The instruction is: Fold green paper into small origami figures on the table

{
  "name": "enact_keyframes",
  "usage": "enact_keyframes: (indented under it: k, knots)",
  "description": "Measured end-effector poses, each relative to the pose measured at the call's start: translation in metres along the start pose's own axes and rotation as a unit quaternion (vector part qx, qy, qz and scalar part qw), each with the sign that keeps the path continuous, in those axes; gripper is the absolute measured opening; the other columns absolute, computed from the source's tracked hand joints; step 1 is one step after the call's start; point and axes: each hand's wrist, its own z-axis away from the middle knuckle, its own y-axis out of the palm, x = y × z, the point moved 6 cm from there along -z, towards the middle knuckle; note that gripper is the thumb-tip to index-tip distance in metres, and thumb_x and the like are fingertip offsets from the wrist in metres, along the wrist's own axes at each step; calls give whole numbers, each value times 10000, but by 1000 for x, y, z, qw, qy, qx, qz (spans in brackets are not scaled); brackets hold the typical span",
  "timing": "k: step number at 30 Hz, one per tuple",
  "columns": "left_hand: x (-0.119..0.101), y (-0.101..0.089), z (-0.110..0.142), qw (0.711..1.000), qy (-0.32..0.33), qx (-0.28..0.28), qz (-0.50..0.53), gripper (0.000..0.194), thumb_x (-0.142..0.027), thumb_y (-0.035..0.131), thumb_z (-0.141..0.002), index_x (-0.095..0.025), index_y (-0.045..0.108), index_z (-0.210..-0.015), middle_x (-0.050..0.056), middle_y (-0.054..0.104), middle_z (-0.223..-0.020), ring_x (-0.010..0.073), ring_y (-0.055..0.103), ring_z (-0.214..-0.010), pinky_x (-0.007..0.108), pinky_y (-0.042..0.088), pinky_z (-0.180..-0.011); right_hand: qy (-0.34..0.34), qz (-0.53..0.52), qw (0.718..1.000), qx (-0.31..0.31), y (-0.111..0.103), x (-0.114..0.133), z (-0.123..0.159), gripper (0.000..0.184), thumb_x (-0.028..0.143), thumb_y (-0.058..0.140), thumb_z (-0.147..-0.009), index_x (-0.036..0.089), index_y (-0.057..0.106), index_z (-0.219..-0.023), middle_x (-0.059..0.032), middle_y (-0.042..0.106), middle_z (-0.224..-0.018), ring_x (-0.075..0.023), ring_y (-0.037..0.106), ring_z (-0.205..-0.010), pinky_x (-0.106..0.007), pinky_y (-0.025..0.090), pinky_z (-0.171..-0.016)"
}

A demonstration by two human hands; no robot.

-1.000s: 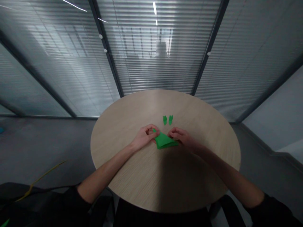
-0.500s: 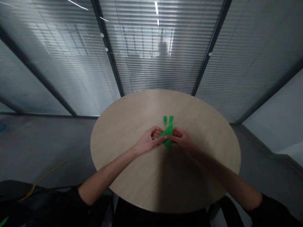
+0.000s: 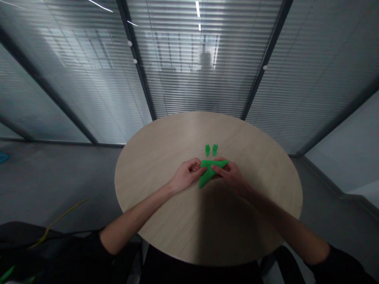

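A folded piece of green paper (image 3: 209,173), roughly triangular with one point toward me, is held just over the table between both hands. My left hand (image 3: 188,172) pinches its left edge, thumb on top and the other fingers curled. On the right side, my right hand (image 3: 229,173) grips it with the thumb lying across the front and fingers behind, partly hidden by the paper. Just beyond the hands lie two small green cut-out pieces, a left piece (image 3: 207,150) and a right piece (image 3: 214,149), side by side on the wood.
The round wooden table (image 3: 160,146) fills the middle. Behind it stands a glass partition with blinds (image 3: 192,90) and dark frames. A yellow cord (image 3: 62,219) and dark chair parts are at lower left. A blue object (image 3: 3,157) lies on the floor at far left.
The green paper has been turned between my hands; its long edge now faces away and a point faces me. My left hand has shifted slightly right. The two small pieces have stayed in place.
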Motion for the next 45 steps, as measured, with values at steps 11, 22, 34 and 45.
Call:
enact_keyframes:
  k: [11,22,34,45]
  knots:
    - [4,-1,1,998,-53,1,31,337,-479,681,-869,-143,679,-881,-8,594,-662,95,471,-533,215,329,-497,53,-45,998,-9,-1,3,7,363,424,871,-654,216,691,-889,-12,713,-762,-177,692,-671,-288,548,-612]
    - [6,0,2,999,-51,2,-15,345,-477,706,-856,-134,706,-895,-24,572,-616,97,454,-521,217,306,-492,-56,121,991,3,3,17,7,263,457,695,-847,204,714,-776,-14,660,-692,-152,594,-631,-275,467,-597]
    - [-3,-2,0,1000,-16,-2,19,209,-347,706,-876,-140,681,-853,0,650,-720,111,562,-635,228,423,-610,-60,75,995,-22,-3,16,5,281,470,690,-834,189,687,-845,-15,668,-743,-145,628,-619,-265,500,-588]
    - [-6,-1,1,1000,-12,-6,11,265,-378,707,-875,-146,610,-793,-20,597,-691,100,532,-615,232,428,-612,-55,166,985,5,1,18,9,275,450,676,-842,181,670,-786,-8,644,-657,-137,587,-599,-263,447,-599]
